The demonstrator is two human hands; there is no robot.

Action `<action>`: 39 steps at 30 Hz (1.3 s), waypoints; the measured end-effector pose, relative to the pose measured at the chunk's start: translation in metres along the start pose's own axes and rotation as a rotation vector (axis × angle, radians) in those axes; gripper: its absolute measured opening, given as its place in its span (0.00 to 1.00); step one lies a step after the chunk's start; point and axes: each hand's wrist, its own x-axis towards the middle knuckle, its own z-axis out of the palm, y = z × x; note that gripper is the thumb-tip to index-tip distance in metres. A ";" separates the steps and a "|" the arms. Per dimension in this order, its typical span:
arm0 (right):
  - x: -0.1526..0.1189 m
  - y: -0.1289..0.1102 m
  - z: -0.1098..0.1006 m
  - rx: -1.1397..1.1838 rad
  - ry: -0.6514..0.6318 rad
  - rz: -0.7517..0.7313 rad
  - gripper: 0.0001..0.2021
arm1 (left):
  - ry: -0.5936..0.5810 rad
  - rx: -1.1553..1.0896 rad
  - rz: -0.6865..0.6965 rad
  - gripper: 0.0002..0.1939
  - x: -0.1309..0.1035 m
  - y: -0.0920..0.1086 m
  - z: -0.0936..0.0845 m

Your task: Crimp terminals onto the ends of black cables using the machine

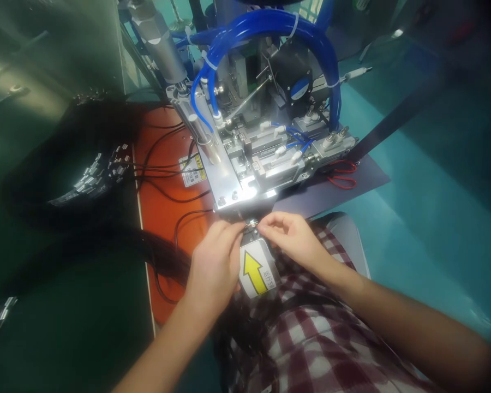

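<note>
Both hands meet at a small shiny metallic piece (251, 223) just below the front edge of the machine (229, 191). My left hand (219, 254) has its thumb and fingers pinched at the left side of that piece. From the right, my right hand (288, 234) pinches at its other side. The fingertips cover much of what they hold, and its exact shape is too small to tell. Directly beneath the hands is a white plate with a yellow arrow (256, 270), partly beside my left hand.
Blue tubes (270, 22) arch over the machine. Black cables with shiny metal ends (94, 174) lie on the dark green surface (85, 305) at left. An orange board (159, 191) carries thin black wires and a label (192, 170). A red cord (343, 177) lies at right.
</note>
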 end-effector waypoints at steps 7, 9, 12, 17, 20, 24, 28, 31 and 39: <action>0.002 0.007 0.002 -0.038 0.049 -0.082 0.08 | 0.015 0.005 0.000 0.11 0.001 0.002 0.000; 0.003 0.010 0.002 -0.058 0.046 -0.110 0.08 | 0.017 0.011 0.001 0.11 0.001 0.002 0.001; 0.005 0.013 0.002 -0.087 0.032 -0.146 0.07 | 0.017 0.019 0.005 0.11 0.000 0.001 0.000; 0.006 0.013 0.001 -0.135 0.012 -0.183 0.06 | 0.031 -0.012 0.014 0.11 0.001 0.000 0.000; 0.006 0.010 0.000 -0.176 0.030 -0.229 0.06 | 0.046 -0.032 0.020 0.11 0.001 0.000 0.001; 0.010 0.008 -0.001 -0.230 0.038 -0.274 0.05 | 0.063 -0.043 0.029 0.11 0.001 -0.001 0.003; 0.011 0.010 -0.003 -0.250 0.013 -0.287 0.05 | 0.053 -0.009 0.036 0.12 0.000 -0.001 0.002; 0.009 0.012 -0.003 -0.256 0.010 -0.296 0.05 | 0.047 0.018 0.061 0.12 -0.001 -0.002 0.001; 0.010 0.010 -0.003 -0.305 0.005 -0.317 0.04 | 0.005 -0.009 0.066 0.15 -0.002 -0.007 -0.002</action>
